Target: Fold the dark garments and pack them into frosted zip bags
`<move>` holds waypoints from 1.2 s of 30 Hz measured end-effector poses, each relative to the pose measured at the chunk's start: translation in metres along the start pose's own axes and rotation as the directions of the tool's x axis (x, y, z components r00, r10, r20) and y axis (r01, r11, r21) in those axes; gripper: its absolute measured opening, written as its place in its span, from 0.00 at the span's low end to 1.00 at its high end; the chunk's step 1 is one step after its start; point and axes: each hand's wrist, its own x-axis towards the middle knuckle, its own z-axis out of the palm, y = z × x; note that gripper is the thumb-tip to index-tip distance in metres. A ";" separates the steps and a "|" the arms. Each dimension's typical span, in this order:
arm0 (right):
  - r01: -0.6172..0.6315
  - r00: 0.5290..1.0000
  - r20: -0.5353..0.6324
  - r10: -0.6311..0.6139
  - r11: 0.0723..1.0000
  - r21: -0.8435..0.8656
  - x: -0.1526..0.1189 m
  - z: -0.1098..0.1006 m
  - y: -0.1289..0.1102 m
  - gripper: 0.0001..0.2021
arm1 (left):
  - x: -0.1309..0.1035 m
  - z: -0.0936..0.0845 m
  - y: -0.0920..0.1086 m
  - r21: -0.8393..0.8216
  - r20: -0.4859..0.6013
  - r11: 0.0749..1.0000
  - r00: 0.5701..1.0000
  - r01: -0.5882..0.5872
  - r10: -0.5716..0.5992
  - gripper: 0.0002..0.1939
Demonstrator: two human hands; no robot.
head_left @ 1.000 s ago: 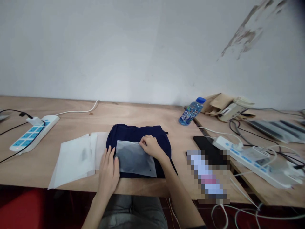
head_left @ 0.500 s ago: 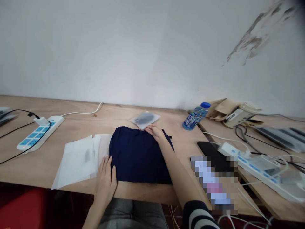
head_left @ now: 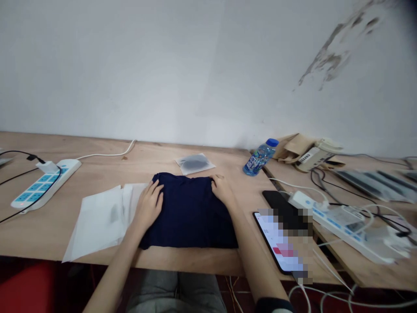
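A dark navy folded cloth garment (head_left: 192, 217) lies flat on the wooden table in front of me. On its upper left edge rests my left hand (head_left: 150, 204), open, fingers apart and lying over the fabric. My right hand (head_left: 223, 190) is at the upper right corner, fingers bent and closed on the cloth's edge; the thumb is partly hidden. Just beyond the garment lies a translucent packet (head_left: 195, 163) with something dark inside, touched by neither hand. White translucent bags (head_left: 97, 217) are spread to the left, beside my left forearm.
A power strip (head_left: 48, 184) with cables lies at the left. On the right are a blue-capped bottle (head_left: 260, 157), a lit phone (head_left: 272, 243), a black flat item (head_left: 276, 206) and another power strip (head_left: 339, 224). Behind them sit a paper bag (head_left: 293, 148) and several flat packets (head_left: 368, 184).
My left hand has moved up along the garment's left side. My right hand has shifted from near the packet to the garment's upper right corner. The garment's lower left corner now spreads further left.
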 end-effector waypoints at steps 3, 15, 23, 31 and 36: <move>0.016 1.000 -0.020 -0.018 0.996 -0.086 -0.002 -0.003 0.010 0.14 | 0.055 -0.002 -0.015 -0.020 0.130 1.000 0.991 0.016 -0.013 0.19; 0.056 0.985 -0.158 -0.067 0.996 -0.072 -0.024 -0.039 0.000 0.11 | 0.068 -0.027 -0.031 -0.025 0.067 0.999 0.997 0.041 -0.040 0.10; 0.129 0.951 -0.304 -0.046 0.957 0.261 -0.141 -0.052 -0.010 0.10 | -0.030 -0.055 -0.030 -0.356 -0.151 0.930 0.976 0.093 -0.155 0.07; 0.115 0.970 -0.229 -0.085 0.986 0.121 -0.228 -0.035 0.015 0.08 | -0.148 -0.043 -0.012 -0.181 -0.023 0.983 0.999 0.036 -0.041 0.05; 0.100 0.942 -0.323 -0.094 0.995 0.002 -0.217 -0.041 0.007 0.12 | -0.144 -0.049 0.014 -0.037 -0.075 0.996 0.994 -0.083 0.080 0.09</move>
